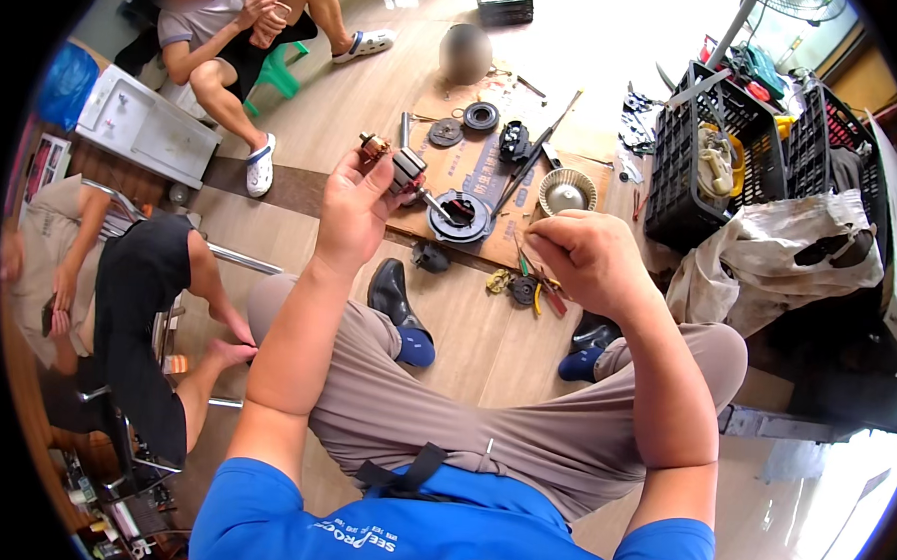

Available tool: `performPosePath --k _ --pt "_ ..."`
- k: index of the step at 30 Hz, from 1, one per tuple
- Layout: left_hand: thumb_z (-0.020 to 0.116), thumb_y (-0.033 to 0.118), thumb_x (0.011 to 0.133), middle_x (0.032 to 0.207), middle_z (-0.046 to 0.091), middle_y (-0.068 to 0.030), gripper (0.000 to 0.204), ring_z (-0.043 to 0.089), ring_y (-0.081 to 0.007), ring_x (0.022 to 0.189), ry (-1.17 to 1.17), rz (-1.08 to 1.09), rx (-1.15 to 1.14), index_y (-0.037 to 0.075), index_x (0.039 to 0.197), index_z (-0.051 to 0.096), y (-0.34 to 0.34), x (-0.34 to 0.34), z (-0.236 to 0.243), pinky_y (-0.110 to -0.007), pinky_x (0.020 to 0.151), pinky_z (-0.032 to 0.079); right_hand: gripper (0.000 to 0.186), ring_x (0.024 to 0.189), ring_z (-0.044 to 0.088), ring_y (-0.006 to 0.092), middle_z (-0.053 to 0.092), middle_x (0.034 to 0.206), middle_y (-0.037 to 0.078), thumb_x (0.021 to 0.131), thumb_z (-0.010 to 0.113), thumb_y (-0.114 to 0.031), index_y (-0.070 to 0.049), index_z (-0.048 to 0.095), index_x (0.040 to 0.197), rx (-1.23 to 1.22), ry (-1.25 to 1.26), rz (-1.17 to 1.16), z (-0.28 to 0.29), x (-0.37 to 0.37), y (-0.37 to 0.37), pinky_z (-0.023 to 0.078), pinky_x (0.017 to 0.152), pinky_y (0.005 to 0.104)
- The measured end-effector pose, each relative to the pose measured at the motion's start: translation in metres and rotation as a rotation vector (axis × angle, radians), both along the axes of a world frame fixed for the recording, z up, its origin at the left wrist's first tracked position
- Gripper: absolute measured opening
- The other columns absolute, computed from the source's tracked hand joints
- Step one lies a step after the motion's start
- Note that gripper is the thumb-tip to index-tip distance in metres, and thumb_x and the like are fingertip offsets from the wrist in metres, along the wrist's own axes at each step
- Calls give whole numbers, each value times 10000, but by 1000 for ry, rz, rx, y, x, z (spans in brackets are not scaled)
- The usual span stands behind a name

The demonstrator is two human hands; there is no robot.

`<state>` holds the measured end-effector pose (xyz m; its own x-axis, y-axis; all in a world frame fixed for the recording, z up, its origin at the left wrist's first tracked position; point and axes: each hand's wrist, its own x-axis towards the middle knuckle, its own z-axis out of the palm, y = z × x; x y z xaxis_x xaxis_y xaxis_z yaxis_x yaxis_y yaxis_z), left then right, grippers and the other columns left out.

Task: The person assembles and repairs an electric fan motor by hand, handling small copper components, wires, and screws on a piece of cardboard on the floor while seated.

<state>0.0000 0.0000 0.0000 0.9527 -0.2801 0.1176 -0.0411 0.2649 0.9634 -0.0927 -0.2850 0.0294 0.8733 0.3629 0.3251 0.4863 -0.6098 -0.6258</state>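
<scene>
Here my left hand [351,211] grasps the motor rotor [401,166] above the cardboard sheet [473,171]; right hand [585,258] clenched beside it.
</scene>
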Motion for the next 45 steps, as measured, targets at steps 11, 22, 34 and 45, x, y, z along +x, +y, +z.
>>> performPosePath --k 11,22,34,45 --pt "513 329 992 1236 575 -232 426 578 -370 1166 184 -152 -488 -24 1230 513 12 6 18 -454 1014 505 226 720 611 376 611 713 179 898 622 -257 -44 653 829 -41 229 -280 -30 20 -25 473 658 447" --pt "767 208 827 1301 553 -220 604 577 -339 1188 -140 -224 -133 10 1311 465 -12 -15 19 -418 992 501 995 1409 322 336 240 1555 221 732 819 -308 -86 252 1518 -144 428 190 -20 15 -10 263 1148 459" --pt "766 73 790 1427 454 -219 623 481 -269 1304 -60 -553 -41 -7 1323 454 -21 -41 27 -387 1086 402 212 724 565 65 643 814 -4 950 588 -124 -15 663 1115 743 825 180 -33 13 40 493 672 250" --pt "769 116 804 1420 454 -242 620 473 -315 1311 -42 -569 -177 27 1324 444 -23 -36 20 -434 1105 376 143 647 511 41 619 695 15 918 653 -123 -4 699 983 627 554 107 -39 16 34 450 586 249"
